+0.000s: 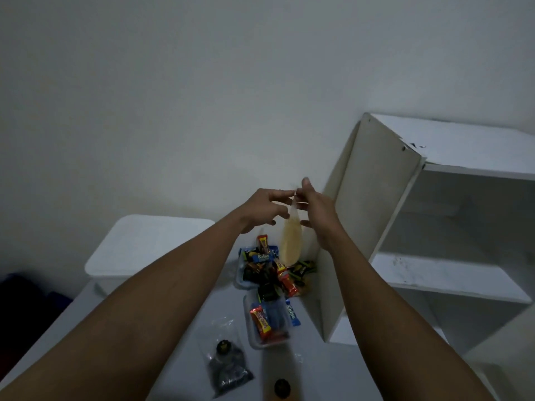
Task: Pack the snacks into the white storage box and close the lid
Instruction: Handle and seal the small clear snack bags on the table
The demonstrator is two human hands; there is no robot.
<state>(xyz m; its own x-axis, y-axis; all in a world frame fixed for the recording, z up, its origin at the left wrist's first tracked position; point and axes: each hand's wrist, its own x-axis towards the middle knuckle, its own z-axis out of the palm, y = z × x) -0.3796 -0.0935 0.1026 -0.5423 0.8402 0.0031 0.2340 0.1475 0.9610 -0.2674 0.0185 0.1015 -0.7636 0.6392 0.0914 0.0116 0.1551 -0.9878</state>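
Note:
Both arms reach forward over the table. My left hand (265, 208) and my right hand (315, 211) pinch the top of a clear bag of pale yellow snack (291, 241), which hangs between them above a pile of wrapped candy bars (272, 270). The pile spills from a clear tray. A second clear tray (267, 322) nearer to me holds red and blue bars. The white storage box (136, 247) stands at the left with its lid on top. A clear bag of dark round sweets (227, 363) lies near the front.
A white shelf unit (434, 227) stands at the right, its side panel close to the candy pile. One dark round sweet (282, 387) lies loose at the front edge. A dark blue object (26, 296) lies left of the table. A plain wall is behind.

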